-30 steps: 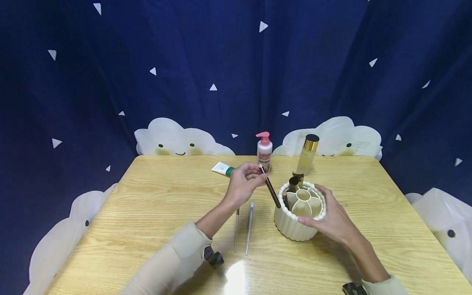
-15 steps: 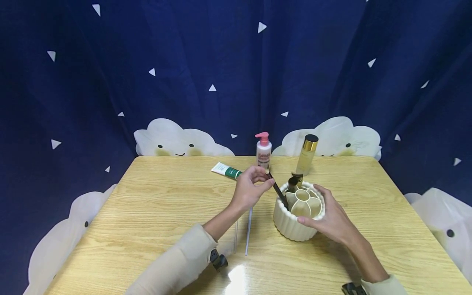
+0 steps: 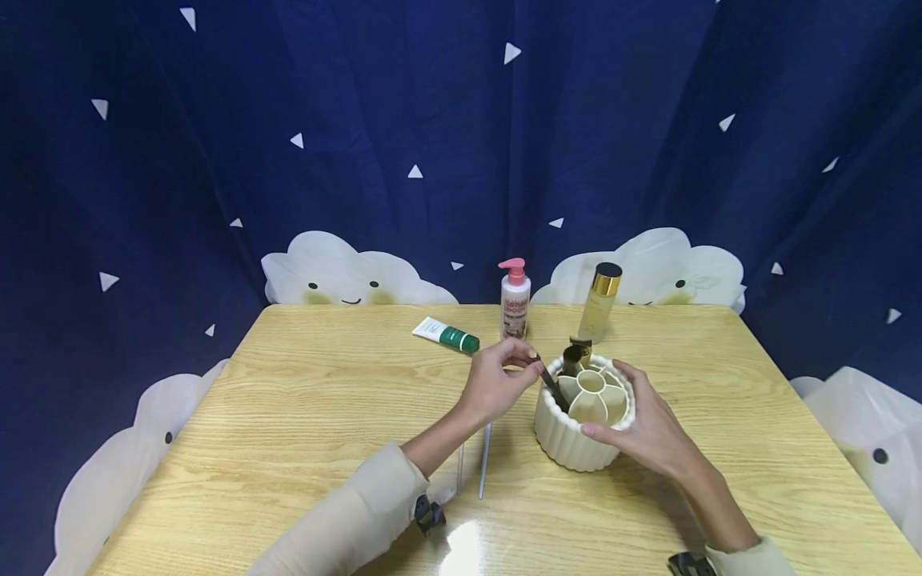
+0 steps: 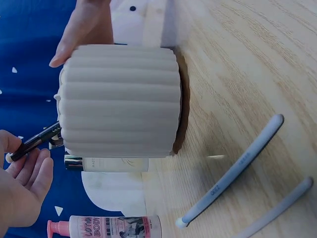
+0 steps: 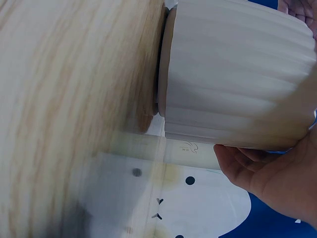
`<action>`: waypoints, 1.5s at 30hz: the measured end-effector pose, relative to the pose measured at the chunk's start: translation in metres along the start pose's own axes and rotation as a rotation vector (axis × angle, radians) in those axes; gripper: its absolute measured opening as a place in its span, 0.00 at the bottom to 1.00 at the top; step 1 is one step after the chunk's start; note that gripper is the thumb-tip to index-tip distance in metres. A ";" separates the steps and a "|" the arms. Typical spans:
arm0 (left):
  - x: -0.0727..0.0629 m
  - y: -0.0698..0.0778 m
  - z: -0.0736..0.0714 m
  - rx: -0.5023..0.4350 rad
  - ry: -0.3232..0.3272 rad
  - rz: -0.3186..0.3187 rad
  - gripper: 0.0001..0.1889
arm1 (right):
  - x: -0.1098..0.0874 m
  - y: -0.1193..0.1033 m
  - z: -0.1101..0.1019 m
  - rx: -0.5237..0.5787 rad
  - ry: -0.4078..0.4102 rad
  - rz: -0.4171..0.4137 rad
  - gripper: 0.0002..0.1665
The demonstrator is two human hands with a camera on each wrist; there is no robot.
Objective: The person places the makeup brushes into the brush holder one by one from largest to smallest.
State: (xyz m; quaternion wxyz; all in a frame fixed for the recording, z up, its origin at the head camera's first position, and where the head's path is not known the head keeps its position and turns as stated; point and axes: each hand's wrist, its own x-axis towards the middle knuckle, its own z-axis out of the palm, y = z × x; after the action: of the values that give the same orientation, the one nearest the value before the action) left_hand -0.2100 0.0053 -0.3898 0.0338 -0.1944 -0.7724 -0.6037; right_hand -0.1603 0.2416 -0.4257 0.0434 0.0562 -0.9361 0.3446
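Between the thumb and fingers of my left hand (image 3: 500, 382) is a slim dark makeup brush (image 3: 555, 390), pinched near its upper end. It slants down to the right, its lower end inside a cream ribbed organizer (image 3: 572, 444) with petal-shaped compartments. My right hand (image 3: 651, 424) grips the organizer's right side, thumb at the near rim and fingers behind. Dark-bristled brushes (image 3: 572, 358) stand at the back left of the organizer. In the left wrist view, the pinched brush (image 4: 38, 139) enters over the rim.
On the table (image 3: 346, 400), a pale blue brush (image 4: 233, 171) and a second slim brush (image 4: 277, 210) lie below my left forearm. Behind are a green and white tube (image 3: 446, 334), a pink-pump lotion bottle (image 3: 515, 300) and a gold-capped bottle (image 3: 600, 304).
My left hand has moved right and slightly down, bringing the makeup brush's lower end from outside the rim into the organizer. The right hand has kept its grip.
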 end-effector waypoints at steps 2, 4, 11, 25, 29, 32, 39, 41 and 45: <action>-0.001 0.000 0.000 0.033 -0.013 0.031 0.07 | 0.000 0.000 0.000 0.003 0.000 -0.001 0.64; -0.002 -0.001 0.001 0.084 -0.024 0.062 0.06 | 0.000 0.000 0.000 0.006 0.000 -0.004 0.64; -0.006 -0.006 0.008 0.243 -0.089 0.146 0.05 | 0.000 0.001 0.000 0.007 -0.006 0.000 0.64; -0.009 -0.004 0.019 0.331 -0.075 0.046 0.07 | 0.000 -0.001 0.000 -0.001 -0.017 0.017 0.65; -0.009 -0.005 0.020 0.340 -0.079 0.015 0.07 | 0.000 -0.001 0.000 0.000 -0.014 0.014 0.65; -0.008 -0.005 0.019 0.315 -0.085 -0.003 0.08 | 0.000 -0.001 0.000 -0.003 -0.013 0.013 0.64; -0.008 -0.007 0.010 0.176 -0.095 -0.049 0.10 | 0.000 -0.001 0.000 -0.013 -0.013 0.020 0.64; -0.007 -0.010 0.005 0.157 -0.077 -0.041 0.10 | 0.000 -0.001 0.000 -0.011 -0.012 0.022 0.64; -0.007 -0.017 -0.006 0.153 -0.045 -0.027 0.08 | 0.000 -0.001 0.000 -0.007 -0.013 0.025 0.64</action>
State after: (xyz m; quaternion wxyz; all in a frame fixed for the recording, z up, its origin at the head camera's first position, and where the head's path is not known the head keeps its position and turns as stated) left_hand -0.2101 -0.0061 -0.4060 0.0233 -0.1943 -0.8194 -0.5387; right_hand -0.1602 0.2408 -0.4248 0.0331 0.0468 -0.9382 0.3414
